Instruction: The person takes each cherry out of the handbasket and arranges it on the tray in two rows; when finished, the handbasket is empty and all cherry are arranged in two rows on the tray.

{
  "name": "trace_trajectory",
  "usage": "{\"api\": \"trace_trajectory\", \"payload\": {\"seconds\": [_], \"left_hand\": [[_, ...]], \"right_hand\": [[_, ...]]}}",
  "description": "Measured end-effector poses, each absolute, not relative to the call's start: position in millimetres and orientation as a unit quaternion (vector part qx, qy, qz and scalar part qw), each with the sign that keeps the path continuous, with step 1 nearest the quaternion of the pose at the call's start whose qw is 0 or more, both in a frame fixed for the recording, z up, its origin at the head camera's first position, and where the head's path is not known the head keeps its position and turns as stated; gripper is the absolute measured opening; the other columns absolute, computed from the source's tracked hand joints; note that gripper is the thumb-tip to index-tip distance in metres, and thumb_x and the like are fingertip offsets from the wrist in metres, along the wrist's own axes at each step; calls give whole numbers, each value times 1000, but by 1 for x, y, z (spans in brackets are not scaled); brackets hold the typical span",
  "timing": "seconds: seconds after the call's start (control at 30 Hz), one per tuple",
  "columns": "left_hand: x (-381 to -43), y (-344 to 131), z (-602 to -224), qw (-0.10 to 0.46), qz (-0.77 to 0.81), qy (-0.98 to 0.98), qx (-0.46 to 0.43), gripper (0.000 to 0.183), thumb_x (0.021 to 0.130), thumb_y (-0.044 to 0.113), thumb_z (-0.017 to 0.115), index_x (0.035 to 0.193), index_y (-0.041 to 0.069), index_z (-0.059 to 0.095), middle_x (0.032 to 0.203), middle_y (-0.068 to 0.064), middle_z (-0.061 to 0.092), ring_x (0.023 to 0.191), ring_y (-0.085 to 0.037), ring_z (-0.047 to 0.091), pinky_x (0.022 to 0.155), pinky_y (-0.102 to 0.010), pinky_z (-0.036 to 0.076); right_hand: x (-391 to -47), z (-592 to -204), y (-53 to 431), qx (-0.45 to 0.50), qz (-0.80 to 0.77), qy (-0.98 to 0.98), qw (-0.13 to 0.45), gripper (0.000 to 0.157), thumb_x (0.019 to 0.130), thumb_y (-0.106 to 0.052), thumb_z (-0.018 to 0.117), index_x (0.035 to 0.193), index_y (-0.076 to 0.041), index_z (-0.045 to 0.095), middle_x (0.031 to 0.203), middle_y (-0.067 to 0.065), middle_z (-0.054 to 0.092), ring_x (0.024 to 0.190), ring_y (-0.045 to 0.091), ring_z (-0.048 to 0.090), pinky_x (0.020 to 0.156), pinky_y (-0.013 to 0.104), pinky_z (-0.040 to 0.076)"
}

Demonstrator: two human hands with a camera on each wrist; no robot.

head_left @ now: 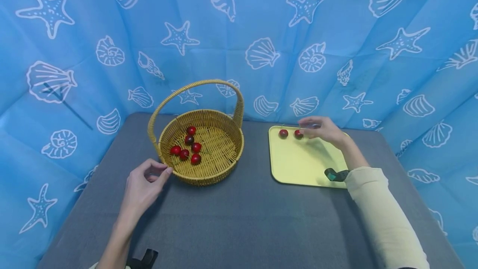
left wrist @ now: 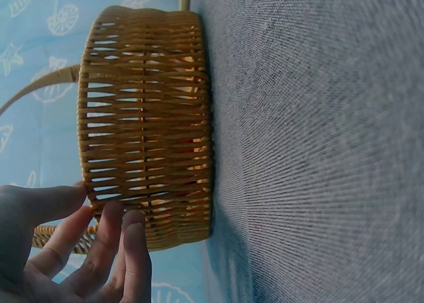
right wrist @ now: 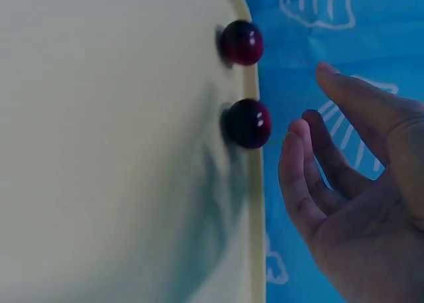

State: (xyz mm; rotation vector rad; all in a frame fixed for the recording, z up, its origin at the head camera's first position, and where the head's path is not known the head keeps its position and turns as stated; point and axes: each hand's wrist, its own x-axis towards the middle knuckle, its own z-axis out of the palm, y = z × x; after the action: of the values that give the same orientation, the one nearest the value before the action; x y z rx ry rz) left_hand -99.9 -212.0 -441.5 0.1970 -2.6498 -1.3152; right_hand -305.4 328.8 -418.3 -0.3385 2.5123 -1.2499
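At the near left rim of a woven wicker basket (head_left: 220, 175), my left hand (head_left: 143, 184) pinches the edge between thumb and fingers. The left wrist view shows its fingertips against the basket's slatted side (left wrist: 146, 130). Several red cherries (head_left: 196, 159) lie inside, mostly toward the left half. My right hand (head_left: 324, 130) hovers over the far part of a pale yellow tray (head_left: 298, 169), thumb and fingers apart and holding nothing. Just beyond its fingertips sits one dark red cherry (right wrist: 248, 123); a second cherry (right wrist: 241, 42) lies beside it along the tray's far edge.
The basket's tall arched handle (head_left: 203, 82) rises over it. Grey cloth (head_left: 246, 219) covers the table, with the tray right of the basket. A blue curtain (head_left: 231, 32) printed with white shells and starfish hangs behind and at both sides.
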Motion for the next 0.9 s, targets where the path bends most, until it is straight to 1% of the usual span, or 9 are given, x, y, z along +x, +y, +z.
{"api": "trace_trajectory", "payload": {"seconds": [0.1,0.17,0.3,0.43,0.57,0.67,0.77,0.87,0.9], "left_hand": [[-100,-212,-442,90,-441,-891,63,21,105,31,75,116,13,73,117,-11,79,87,-9,74,73,-22,57],[-100,-212,-442,91,-440,-891,61,21,105,30,75,116,13,73,117,-11,79,87,-9,74,72,-22,57],[-100,-212,-442,93,-440,-891,61,20,104,30,75,115,12,73,116,-11,79,86,-11,74,72,-23,57],[-100,-212,-442,94,-438,-892,64,20,104,29,75,115,12,73,116,-11,79,87,-13,74,73,-22,57],[-100,-212,-442,93,-438,-892,66,20,104,29,76,115,12,73,116,-11,80,86,-13,74,72,-23,57],[-100,-212,-442,92,-437,-892,66,20,104,29,75,115,12,73,116,-11,79,85,-12,74,72,-23,56],[-100,-212,-443,93,-435,-893,64,20,104,29,75,115,12,73,116,-11,79,84,-11,73,72,-23,56],[-100,-212,-443,96,-433,-894,62,19,104,29,76,114,12,73,115,-11,80,84,-11,73,72,-23,56],[-100,-212,-443,96,-433,-894,61,19,104,28,76,114,12,73,115,-11,80,83,-10,73,71,-23,56]], "right_hand": [[-304,-411,321,-129,-436,877,154,55,107,-25,71,153,0,55,158,26,57,116,8,71,105,52,60],[-303,-406,315,-135,-433,878,153,54,108,-27,70,153,-1,56,157,26,57,117,8,72,105,53,60],[-300,-397,300,-147,-441,872,153,50,107,-28,72,149,-3,61,154,27,59,115,21,77,103,52,60],[-298,-392,287,-164,-451,864,151,46,106,-25,73,146,-5,64,152,27,61,105,16,79,96,50,63],[-295,-387,275,-177,-458,857,156,43,105,-24,74,143,-7,66,138,15,71,100,7,76,84,42,64],[-293,-382,265,-181,-471,846,173,40,105,-25,75,141,-10,67,116,3,80,92,10,76,70,32,57],[-290,-376,254,-192,-477,837,188,39,104,-26,76,139,-12,67,98,0,81,82,14,74,58,29,44],[-286,-371,242,-208,-472,834,193,37,103,-25,77,138,-14,69,96,1,79,77,15,69,52,29,36],[-285,-370,237,-215,-469,835,191,37,103,-24,77,137,-14,70,99,2,78,77,15,69,53,29,39]]}}
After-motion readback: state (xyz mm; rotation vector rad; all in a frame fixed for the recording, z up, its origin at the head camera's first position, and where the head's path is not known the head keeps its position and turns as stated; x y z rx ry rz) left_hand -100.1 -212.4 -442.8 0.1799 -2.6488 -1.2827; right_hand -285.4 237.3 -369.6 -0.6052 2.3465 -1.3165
